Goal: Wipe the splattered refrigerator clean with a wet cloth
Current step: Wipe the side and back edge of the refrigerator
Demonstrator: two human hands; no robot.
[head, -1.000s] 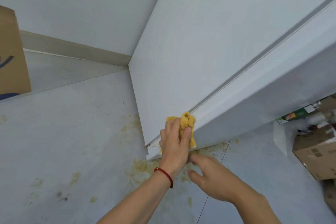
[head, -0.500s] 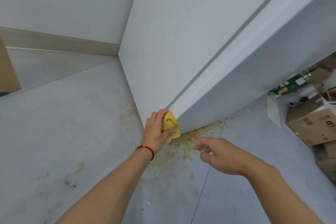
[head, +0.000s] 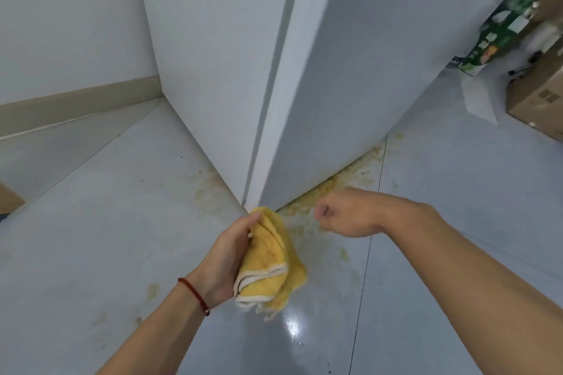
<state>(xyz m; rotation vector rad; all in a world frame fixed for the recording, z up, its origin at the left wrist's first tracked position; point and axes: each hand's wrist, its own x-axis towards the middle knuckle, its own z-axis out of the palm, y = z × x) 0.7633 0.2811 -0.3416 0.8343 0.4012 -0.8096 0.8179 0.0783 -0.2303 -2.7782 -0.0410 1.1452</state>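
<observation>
Cloth (head: 268,259), yellow with a pale edge, hangs bunched in my left hand (head: 227,256), fingers curled round its upper fold, just near the bottom corner of the refrigerator (head: 304,85). A red string (head: 195,295) circles that wrist. My right hand (head: 344,211), to the right, is curled into a loose fist holding nothing. Yellowish splatter (head: 332,186) lies on the floor (head: 91,237) along the refrigerator's base. Far right: a cardboard box (head: 536,97).
</observation>
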